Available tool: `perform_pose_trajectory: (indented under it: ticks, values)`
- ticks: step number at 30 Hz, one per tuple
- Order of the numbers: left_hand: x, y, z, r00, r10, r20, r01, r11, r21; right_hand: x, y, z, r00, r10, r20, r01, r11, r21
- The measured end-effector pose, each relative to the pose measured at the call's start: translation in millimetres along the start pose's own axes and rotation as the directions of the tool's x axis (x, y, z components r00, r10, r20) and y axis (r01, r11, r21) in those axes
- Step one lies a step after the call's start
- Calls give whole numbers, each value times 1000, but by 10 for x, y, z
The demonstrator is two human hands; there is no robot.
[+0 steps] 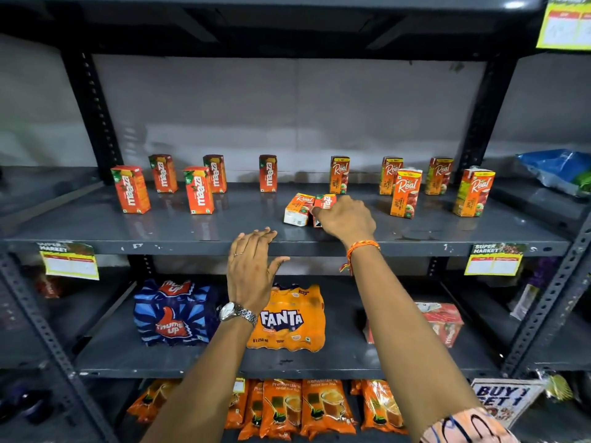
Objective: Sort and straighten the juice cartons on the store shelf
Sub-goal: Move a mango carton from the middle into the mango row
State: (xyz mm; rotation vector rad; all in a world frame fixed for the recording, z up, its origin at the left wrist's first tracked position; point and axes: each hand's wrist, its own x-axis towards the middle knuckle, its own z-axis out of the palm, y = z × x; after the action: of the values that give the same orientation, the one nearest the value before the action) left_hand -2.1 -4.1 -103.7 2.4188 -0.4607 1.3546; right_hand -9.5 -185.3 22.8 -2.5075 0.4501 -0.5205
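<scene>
Several red Maaza cartons (pixel 130 189) stand upright on the left half of the grey shelf (pixel 192 241). Several orange Real cartons (pixel 405 192) stand upright on the right half. Near the middle front, a Real carton (pixel 297 209) lies on its side beside a tipped Maaza carton (pixel 323 203). My right hand (pixel 347 219) rests on the tipped Maaza carton, fingers curled around it. My left hand (pixel 252 270) hovers at the shelf's front edge, fingers spread, holding nothing.
The shelf below carries a Thums Up pack (pixel 174 314), a Fanta pack (pixel 287 318) and a red pack (pixel 444 321). Orange tea packets (pixel 319 407) fill the bottom shelf. Yellow price tags (pixel 494 260) hang on the shelf edge. A blue bag (pixel 556 171) lies far right.
</scene>
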Motion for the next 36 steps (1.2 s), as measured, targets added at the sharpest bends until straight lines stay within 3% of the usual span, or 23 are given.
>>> perform_pose_trajectory:
  ticks: [4, 9, 16, 20, 23, 27, 31, 36]
  values:
    - [-13, -15, 16, 1000, 8, 3, -8, 1000, 5, -20, -82, -34, 1000, -7, 1, 7, 997, 83]
    - [-12, -18, 9, 1000, 6, 9, -6, 1000, -1, 25, 11, -98, 992, 40, 116, -79, 932, 354]
    - [-17, -1, -2, 1000, -10, 24, 10, 1000, -15, 22, 103, -179, 984, 142, 110, -178, 706, 685]
    - [-26, -5, 0, 1000, -11, 9, 12, 1000, -19, -52, 171, -227, 966, 202, 161, -247, 542, 803]
    - [-27, -5, 12, 1000, -6, -3, 6, 1000, -18, -129, 227, -247, 962, 211, 173, -257, 486, 835]
    - [-28, -1, 23, 1000, -6, -13, 6, 1000, -21, -270, 245, -336, 972, 160, 174, -227, 418, 879]
    - [-20, 14, 10, 1000, -18, -9, 17, 1000, -26, -418, 241, -490, 996, 32, 88, -93, 345, 934]
    - [-22, 6, 12, 1000, -11, -5, 11, 1000, -28, -684, 209, -683, 996, -51, -76, 90, 379, 921]
